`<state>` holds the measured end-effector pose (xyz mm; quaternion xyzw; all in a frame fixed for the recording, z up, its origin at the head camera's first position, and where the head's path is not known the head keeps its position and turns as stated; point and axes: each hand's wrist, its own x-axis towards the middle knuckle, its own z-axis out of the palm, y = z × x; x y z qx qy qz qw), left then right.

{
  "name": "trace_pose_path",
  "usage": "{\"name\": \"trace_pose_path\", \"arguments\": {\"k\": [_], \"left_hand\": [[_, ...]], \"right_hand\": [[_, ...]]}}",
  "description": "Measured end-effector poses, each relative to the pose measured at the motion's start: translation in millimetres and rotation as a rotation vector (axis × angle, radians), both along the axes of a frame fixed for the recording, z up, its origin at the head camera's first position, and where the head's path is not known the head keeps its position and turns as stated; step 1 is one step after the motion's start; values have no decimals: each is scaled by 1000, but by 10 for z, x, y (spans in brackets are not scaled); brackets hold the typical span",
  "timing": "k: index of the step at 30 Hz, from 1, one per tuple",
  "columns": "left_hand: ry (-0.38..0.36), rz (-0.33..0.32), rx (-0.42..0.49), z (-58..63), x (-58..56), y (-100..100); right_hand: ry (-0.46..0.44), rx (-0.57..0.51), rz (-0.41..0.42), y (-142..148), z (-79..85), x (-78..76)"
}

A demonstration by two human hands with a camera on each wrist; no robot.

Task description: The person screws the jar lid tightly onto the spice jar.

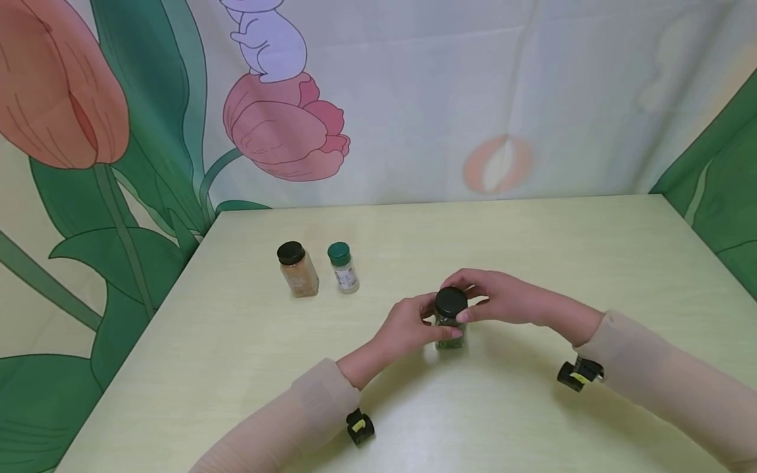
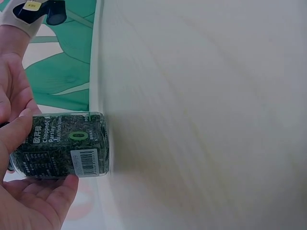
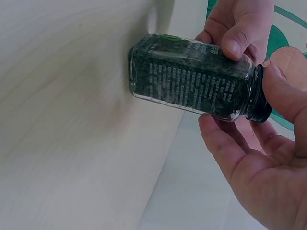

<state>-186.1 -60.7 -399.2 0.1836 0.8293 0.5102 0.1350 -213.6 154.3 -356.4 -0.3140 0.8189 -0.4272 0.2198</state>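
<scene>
A clear glass jar of chopped parsley with a black lid is held upright at the tabletop between both hands. Its printed label and barcode face the left wrist view, where the jar lies sideways in the picture. My left hand grips the body of the jar from the left, thumb on the near side. From the right, my right hand holds the top, its thumb against the lid and its fingers round the far side. Part of the fingers is hidden behind the jar.
Left of the hands, a black-lidded jar of tan powder stands on the pale table. Beside it is a smaller green-capped bottle. A printed curtain hangs behind the table's back edge. Both wrists carry small black cameras.
</scene>
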Motion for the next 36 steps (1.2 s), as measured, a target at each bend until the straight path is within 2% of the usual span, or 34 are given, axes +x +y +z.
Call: {"name": "trace_pose_path", "arguments": {"k": [8,13,21,29,36], "left_hand": [[1,6,4,-18,-5,9],[11,-8,2,-30,-10,8],[34,-36,-24,-28,-19,5],[9,-24,-33,-5,-72,-33],[-4,-17,-38,14,-112,-55]], "right_hand": [[19,-53,-34,17,-101,45],[51,-44,-58,40,-137,76],[-26,-79,-105,95,-153,125],[-11,29,-179,213,-160,153],[-53,61,-151,317,-171,201]]}}
